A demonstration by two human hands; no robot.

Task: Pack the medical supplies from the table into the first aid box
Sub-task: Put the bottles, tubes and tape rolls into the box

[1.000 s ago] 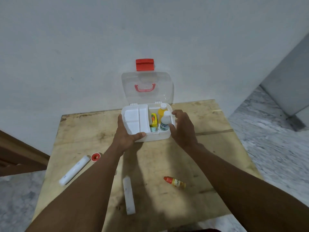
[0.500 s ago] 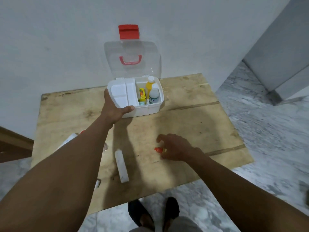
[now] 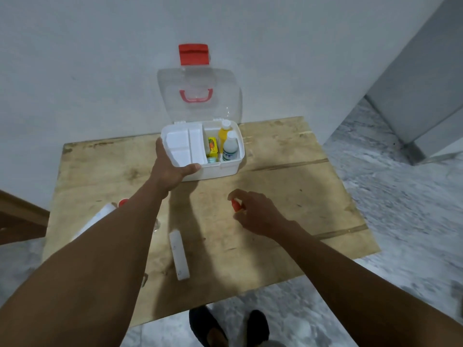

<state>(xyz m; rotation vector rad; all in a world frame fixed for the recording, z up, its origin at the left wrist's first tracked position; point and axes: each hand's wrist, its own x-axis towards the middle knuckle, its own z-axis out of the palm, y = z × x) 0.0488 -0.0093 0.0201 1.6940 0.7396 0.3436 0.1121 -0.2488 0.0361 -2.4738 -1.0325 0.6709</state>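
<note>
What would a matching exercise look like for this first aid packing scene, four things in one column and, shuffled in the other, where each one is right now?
Things
1. red-capped bottle
2. yellow bottle
3. long white packet
4. clear lid

Places
A. lying on the table
B. standing in the first aid box
C. raised open above the box's back edge
D. gripped by the right hand

Pairs: 1-D, 2-B, 3-A, 4-C
</note>
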